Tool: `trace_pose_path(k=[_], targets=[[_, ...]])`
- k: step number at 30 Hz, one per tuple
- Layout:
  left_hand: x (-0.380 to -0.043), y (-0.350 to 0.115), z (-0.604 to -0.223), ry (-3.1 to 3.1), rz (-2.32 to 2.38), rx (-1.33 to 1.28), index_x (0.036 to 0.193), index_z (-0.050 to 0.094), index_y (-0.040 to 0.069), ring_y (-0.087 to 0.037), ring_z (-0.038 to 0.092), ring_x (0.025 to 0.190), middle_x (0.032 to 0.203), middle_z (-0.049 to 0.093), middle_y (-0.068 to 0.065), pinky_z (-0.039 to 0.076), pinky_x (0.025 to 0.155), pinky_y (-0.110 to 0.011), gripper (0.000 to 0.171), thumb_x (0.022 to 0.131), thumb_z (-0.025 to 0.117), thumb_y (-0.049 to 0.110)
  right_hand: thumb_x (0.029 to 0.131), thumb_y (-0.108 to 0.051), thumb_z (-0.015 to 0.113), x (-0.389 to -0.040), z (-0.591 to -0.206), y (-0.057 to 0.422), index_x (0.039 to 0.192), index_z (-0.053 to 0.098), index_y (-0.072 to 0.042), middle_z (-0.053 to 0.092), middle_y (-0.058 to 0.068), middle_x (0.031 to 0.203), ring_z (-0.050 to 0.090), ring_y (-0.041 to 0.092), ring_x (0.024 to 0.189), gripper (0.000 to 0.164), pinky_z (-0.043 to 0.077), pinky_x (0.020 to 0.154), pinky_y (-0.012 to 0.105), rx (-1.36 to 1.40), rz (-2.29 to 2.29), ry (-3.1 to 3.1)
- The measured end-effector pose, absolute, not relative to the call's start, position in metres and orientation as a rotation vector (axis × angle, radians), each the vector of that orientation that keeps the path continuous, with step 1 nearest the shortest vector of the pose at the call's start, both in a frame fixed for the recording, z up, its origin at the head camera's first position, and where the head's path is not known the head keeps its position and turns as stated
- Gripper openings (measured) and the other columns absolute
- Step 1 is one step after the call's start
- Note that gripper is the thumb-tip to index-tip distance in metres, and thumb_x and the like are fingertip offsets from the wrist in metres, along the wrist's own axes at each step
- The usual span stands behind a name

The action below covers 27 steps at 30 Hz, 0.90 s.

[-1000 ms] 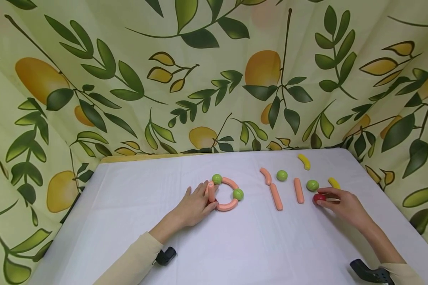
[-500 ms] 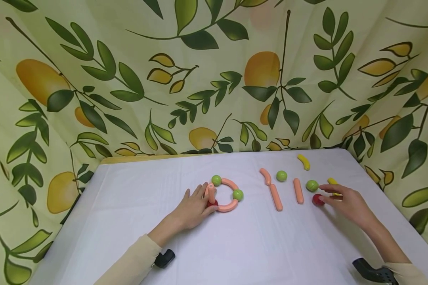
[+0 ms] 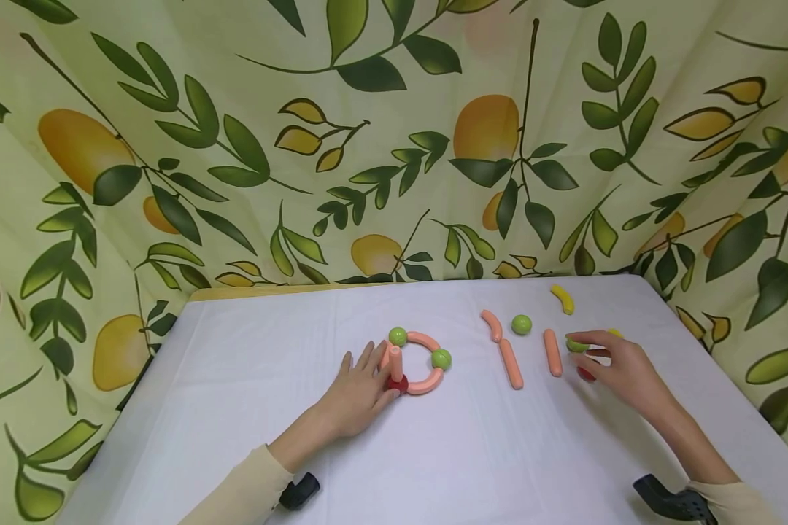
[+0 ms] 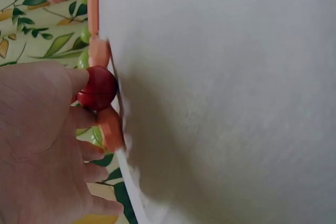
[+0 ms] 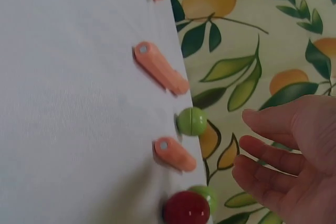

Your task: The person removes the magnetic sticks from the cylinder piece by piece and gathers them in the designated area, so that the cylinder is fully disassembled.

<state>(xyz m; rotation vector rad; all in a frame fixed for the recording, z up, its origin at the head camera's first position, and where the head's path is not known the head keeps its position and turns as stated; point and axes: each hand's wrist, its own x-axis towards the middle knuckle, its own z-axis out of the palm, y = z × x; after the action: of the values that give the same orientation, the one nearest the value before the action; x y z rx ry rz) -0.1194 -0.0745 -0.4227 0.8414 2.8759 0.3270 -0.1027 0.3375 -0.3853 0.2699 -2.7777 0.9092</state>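
Note:
My left hand pinches a red ball between thumb and index finger, the other fingers spread. The ball is the near left joint of a ring of curved pink rods and green balls on the white table. A straight pink rod stands upright over that red ball. On the right, my right hand hovers with fingers apart and nothing held. Under its fingers lie a loose red ball and a green ball, both partly covered in the head view.
Between the hands lie straight pink rods, a short curved rod and a green ball. A curved yellow piece lies farther back; another yellow piece is mostly behind the right hand. A leaf-patterned curtain hangs behind the table.
My right hand has let go of the loose red ball and moved slightly left and up, now over the green ball. My left hand stays at the ring, which has shifted slightly nearer.

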Motion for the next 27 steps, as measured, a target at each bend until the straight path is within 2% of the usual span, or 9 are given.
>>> trace_pose_path(k=[6,9,15,18,23,27], targets=[[-0.11,-0.074,-0.42,2.87,0.251,0.934,0.148,0.044,0.009,-0.038,0.012,0.148,0.161,0.021,-0.017,0.013,0.114,-0.064,0.053,0.104,0.042,0.037,0.083,0.002,0.074,-0.108,-0.388,0.317,0.115,0.066,0.007,0.065,0.025,0.117,0.063,0.04,0.103,0.034,0.055,0.08,0.049,0.365,0.948,-2.777],[-0.109,-0.075,-0.415,2.856,0.23,0.963,0.147,0.045,0.009,-0.038,0.013,0.148,0.161,0.019,-0.016,0.015,0.114,-0.063,0.049,0.103,0.045,0.028,0.083,0.0,0.074,-0.111,-0.391,0.308,0.114,0.068,0.005,0.065,0.024,0.117,0.064,0.037,0.099,0.032,0.055,0.08,0.048,0.39,0.958,-2.788],[-0.121,-0.081,-0.405,2.88,0.273,0.98,0.149,0.04,0.006,-0.04,0.019,0.146,0.16,0.021,-0.017,0.021,0.112,-0.063,0.055,0.096,0.053,0.012,0.083,-0.001,0.075,-0.117,-0.393,0.29,0.112,0.069,0.004,0.068,0.018,0.109,0.065,0.034,0.095,0.03,0.056,0.08,0.046,0.466,1.021,-2.785],[-0.129,-0.082,-0.404,2.827,0.396,0.963,0.153,0.033,0.01,-0.04,0.021,0.146,0.16,0.021,-0.018,0.021,0.112,-0.063,0.065,0.093,0.06,0.015,0.082,0.001,0.076,-0.119,-0.396,0.28,0.113,0.069,0.003,0.069,0.016,0.109,0.067,0.032,0.094,0.032,0.057,0.079,0.043,0.505,1.058,-2.782],[-0.139,-0.08,-0.406,2.699,0.591,0.95,0.156,0.025,0.017,-0.036,0.016,0.148,0.161,0.017,-0.016,0.02,0.114,-0.06,0.09,0.084,0.077,0.031,0.083,0.0,0.076,-0.123,-0.398,0.258,0.115,0.069,0.002,0.07,0.014,0.11,0.068,0.028,0.093,0.033,0.057,0.08,0.041,0.556,1.11,-2.78],[-0.145,-0.078,-0.408,2.66,0.615,0.934,0.158,0.021,0.022,-0.032,0.01,0.15,0.163,0.011,-0.012,0.015,0.117,-0.057,0.1,0.079,0.08,0.044,0.084,-0.002,0.075,-0.127,-0.392,0.238,0.115,0.07,-0.002,0.07,0.013,0.111,0.067,0.026,0.093,0.031,0.057,0.081,0.038,0.577,1.134,-2.776]])
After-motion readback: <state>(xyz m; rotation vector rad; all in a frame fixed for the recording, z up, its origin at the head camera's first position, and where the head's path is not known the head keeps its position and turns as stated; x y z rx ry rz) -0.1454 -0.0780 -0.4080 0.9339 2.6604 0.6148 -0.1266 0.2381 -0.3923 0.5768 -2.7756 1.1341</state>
